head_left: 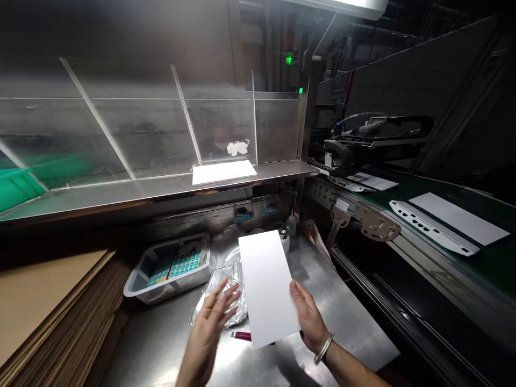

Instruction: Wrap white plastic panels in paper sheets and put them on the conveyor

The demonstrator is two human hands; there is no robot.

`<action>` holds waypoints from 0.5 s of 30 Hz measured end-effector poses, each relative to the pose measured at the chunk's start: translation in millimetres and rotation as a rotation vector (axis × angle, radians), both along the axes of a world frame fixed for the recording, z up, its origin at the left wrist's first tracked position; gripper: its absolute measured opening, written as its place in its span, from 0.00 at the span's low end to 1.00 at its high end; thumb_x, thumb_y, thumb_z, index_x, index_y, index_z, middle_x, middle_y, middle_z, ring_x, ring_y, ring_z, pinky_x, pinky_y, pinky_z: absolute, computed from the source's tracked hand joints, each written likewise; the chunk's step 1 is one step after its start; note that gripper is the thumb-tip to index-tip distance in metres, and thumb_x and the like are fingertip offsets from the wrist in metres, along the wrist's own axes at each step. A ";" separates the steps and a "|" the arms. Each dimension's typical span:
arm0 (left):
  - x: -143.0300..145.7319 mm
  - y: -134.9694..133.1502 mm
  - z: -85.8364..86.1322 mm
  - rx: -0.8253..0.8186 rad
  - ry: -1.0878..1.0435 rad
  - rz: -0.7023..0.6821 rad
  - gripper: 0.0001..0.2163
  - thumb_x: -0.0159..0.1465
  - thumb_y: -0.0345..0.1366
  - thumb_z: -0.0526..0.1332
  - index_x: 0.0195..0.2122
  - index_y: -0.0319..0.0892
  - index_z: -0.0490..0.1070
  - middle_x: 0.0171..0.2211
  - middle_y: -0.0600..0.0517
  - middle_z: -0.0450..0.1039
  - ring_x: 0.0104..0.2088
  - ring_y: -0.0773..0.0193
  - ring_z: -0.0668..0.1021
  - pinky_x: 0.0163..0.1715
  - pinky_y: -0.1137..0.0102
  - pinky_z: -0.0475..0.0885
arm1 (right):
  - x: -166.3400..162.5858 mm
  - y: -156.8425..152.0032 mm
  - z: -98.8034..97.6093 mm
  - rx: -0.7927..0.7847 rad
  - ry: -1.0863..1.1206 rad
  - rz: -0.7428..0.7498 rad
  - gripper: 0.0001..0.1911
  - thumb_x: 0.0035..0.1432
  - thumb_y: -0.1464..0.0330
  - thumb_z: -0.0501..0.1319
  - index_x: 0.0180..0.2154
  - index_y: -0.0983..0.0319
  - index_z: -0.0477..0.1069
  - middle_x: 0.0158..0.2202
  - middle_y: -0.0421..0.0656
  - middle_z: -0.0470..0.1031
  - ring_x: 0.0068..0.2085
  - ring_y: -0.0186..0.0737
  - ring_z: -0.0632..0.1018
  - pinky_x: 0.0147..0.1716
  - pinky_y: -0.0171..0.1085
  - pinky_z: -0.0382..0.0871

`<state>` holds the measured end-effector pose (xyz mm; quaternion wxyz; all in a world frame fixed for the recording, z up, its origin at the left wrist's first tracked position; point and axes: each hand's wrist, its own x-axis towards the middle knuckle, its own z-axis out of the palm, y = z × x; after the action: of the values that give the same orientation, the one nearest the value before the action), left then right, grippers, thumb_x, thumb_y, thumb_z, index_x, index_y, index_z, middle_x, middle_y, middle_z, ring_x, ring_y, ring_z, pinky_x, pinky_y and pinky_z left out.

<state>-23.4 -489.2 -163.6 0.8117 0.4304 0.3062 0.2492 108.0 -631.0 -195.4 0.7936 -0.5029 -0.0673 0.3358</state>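
In my right hand (311, 318) is a flat white rectangular panel (266, 290), gripped along its right edge and tilted up over the metal table. My right thumb lies on the panel's face; the other fingers are hidden behind it. My left hand (215, 317) is open, fingers spread, just left of the panel and apart from it. Behind that hand lies a pile of crinkled clear plastic bags (236, 266). A dark red tool (242, 336), perhaps a cutter, lies on the table, partly covered by the panel.
A plastic tray (167, 266) holds sheets of blue round stickers. Stacked cardboard (52, 317) stands at left. A white panel (223, 172) rests on the shelf (161, 189). On the right, a green conveyor (423, 188) carries white panels and slotted strips (433, 228). Small bottles (291, 224) stand behind.
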 end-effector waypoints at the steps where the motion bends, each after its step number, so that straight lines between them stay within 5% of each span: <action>1: 6.3 -8.8 -6.4 -0.068 -0.035 -0.044 0.23 0.60 0.44 0.59 0.55 0.44 0.62 0.49 0.44 0.71 0.49 0.54 0.73 0.50 0.59 0.66 | -2.6 -0.1 3.0 -0.007 -0.019 0.035 0.28 0.48 0.50 0.62 0.45 0.61 0.72 0.38 0.46 0.78 0.41 0.48 0.76 0.41 0.43 0.70; 4: 26.9 -30.4 -18.4 -0.296 -0.166 -0.100 0.25 0.61 0.49 0.55 0.57 0.44 0.61 0.47 0.44 0.73 0.47 0.52 0.75 0.49 0.59 0.68 | -9.8 -2.1 4.8 -0.044 -0.070 0.142 0.27 0.50 0.50 0.60 0.46 0.61 0.71 0.37 0.46 0.77 0.41 0.47 0.77 0.41 0.43 0.70; 7: 38.7 -37.5 -22.7 -0.385 -0.189 -0.018 0.25 0.61 0.47 0.56 0.57 0.41 0.61 0.46 0.43 0.74 0.45 0.51 0.76 0.48 0.60 0.70 | -6.8 -6.3 -3.8 -0.100 -0.125 0.231 0.27 0.53 0.51 0.58 0.48 0.61 0.70 0.41 0.46 0.76 0.43 0.46 0.75 0.42 0.42 0.69; 12: 36.7 -40.1 -30.9 -0.296 -0.147 0.164 0.23 0.61 0.44 0.58 0.57 0.43 0.62 0.48 0.46 0.73 0.47 0.53 0.75 0.49 0.61 0.70 | 22.6 0.2 -12.2 -0.301 -0.262 0.186 0.35 0.49 0.55 0.63 0.57 0.60 0.60 0.47 0.45 0.73 0.46 0.45 0.73 0.43 0.40 0.67; 15: 34.9 -45.1 -35.2 -0.223 -0.063 0.214 0.23 0.60 0.46 0.59 0.55 0.46 0.64 0.52 0.48 0.69 0.51 0.54 0.72 0.51 0.63 0.68 | 30.5 17.3 -5.4 -0.309 -0.363 0.275 0.33 0.47 0.57 0.65 0.54 0.61 0.63 0.44 0.46 0.74 0.44 0.46 0.74 0.42 0.41 0.67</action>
<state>11.5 -534.3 -198.8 0.8325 0.2943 0.3505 0.3122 138.5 -613.7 -200.8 0.6294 -0.6562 -0.2239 0.3509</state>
